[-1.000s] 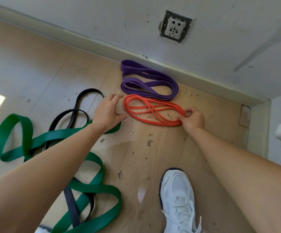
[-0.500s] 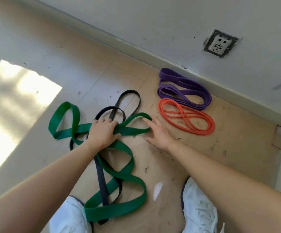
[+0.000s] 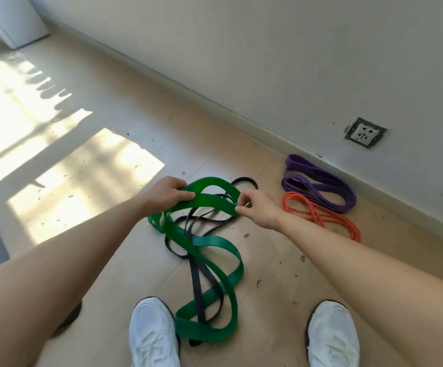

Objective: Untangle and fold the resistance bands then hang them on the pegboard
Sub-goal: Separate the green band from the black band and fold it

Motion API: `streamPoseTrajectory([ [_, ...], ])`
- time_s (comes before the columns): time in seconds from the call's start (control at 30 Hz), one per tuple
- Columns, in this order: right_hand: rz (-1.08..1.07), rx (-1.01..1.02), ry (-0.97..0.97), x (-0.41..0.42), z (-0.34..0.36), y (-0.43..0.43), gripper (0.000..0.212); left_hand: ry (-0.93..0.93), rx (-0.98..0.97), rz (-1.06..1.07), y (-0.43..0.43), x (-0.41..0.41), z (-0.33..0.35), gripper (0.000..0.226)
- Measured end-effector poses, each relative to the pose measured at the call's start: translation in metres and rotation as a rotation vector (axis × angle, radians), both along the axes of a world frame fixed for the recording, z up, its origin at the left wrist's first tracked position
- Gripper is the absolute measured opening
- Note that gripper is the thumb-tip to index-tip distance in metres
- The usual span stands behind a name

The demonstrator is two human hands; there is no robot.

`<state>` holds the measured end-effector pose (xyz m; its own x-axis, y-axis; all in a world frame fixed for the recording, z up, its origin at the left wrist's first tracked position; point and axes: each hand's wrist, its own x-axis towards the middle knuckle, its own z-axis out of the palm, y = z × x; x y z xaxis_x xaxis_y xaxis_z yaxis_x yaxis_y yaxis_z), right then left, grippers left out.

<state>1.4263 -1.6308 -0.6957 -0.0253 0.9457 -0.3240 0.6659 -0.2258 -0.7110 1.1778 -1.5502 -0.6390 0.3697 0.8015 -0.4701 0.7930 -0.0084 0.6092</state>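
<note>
My left hand [image 3: 166,193] and right hand [image 3: 256,207] are both gripping the green band [image 3: 209,197], arms outstretched. It is trailing in loops (tangled with the black band [image 3: 196,280]) across the floor [image 3: 268,274].

A bare room in a home — wood-look floor [image 3: 281,300], white wall [image 3: 268,62], wall socket [image 3: 365,132], skirting board [image 3: 188,87].

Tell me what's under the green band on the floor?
A black band snakes under the green band, tangled through its loops, on the wooden floor. Where green covers it, its path is hidden.
</note>
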Motion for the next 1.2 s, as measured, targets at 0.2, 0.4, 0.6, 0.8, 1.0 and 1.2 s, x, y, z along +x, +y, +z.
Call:
streamPoseTrajectory([
  [0.2,-0.130,0.169,0.168,-0.006,0.104,0.010,0.008,-0.200,0.049,0.120,-0.012,-0.010,0.114,0.028],
  [0.4,-0.089,0.266,0.191,-0.009,0.208,-0.012,0.049,-0.488,0.164,0.282,-0.037,-0.002,0.205,0.017],
  [0.6,0.052,0.286,0.206,-0.020,0.291,-0.043,0.049,-0.553,0.266,0.151,-0.060,0.002,0.265,0.024],
  [0.8,-0.006,0.398,0.096,-0.008,0.309,-0.045,0.054,-0.398,0.298,0.106,-0.068,0.017,0.272,0.031],
  [1.0,0.079,0.424,-0.028,-0.002,0.283,-0.040,0.078,-0.246,0.225,-0.170,-0.072,0.035,0.245,0.027],
  [1.2,0.261,0.242,0.264,0.002,0.275,-0.034,0.051,-0.385,0.281,-0.218,-0.061,0.043,0.252,0.028],
])
